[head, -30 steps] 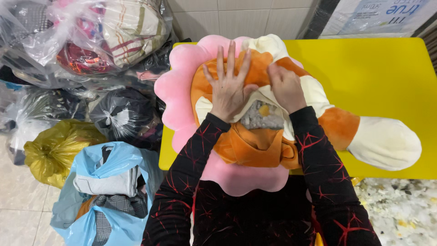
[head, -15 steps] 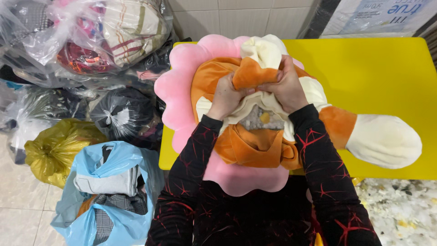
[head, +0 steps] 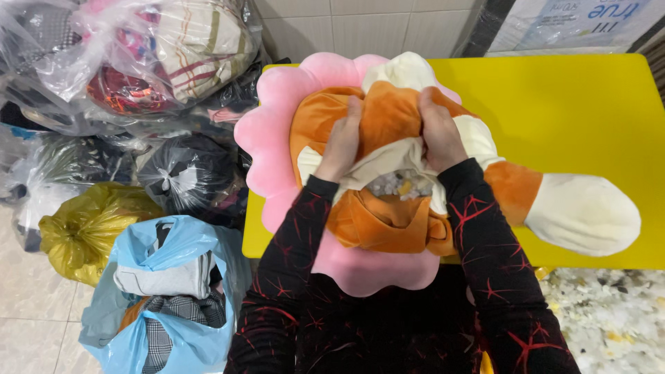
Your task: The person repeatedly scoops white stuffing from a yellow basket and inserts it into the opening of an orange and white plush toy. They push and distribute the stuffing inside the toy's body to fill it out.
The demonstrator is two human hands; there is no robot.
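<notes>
Orange plush toy (head: pixel 388 208) gripped by both closed hands (head: pixel 391 138)

A soft orange and cream plush toy (head: pixel 388 208) is lying on top of a pink flower-shaped plush cushion (head: pixel 273 138). The cushion is sitting on the left end of a flat yellow table (head: pixel 575 111), and its edge is hanging over the table side at 6 o'clock. The toy's long tail is sticking out toward 4 o'clock, over the table. The left hand (head: pixel 343 142) and the right hand (head: pixel 438 135) are resting side by side on the toy. A light blue plastic bag of folded clothes (head: pixel 166 291) is sitting on the floor at 8 o'clock from the cushion. A crumpled yellow plastic bag (head: pixel 86 232) is sitting just beside it, at 9 o'clock. A knotted black plastic bag (head: pixel 190 176) is lying between the yellow bag and the cushion. A big clear plastic bag of bedding (head: pixel 138 59) is piled behind them at 10 o'clock.
</notes>
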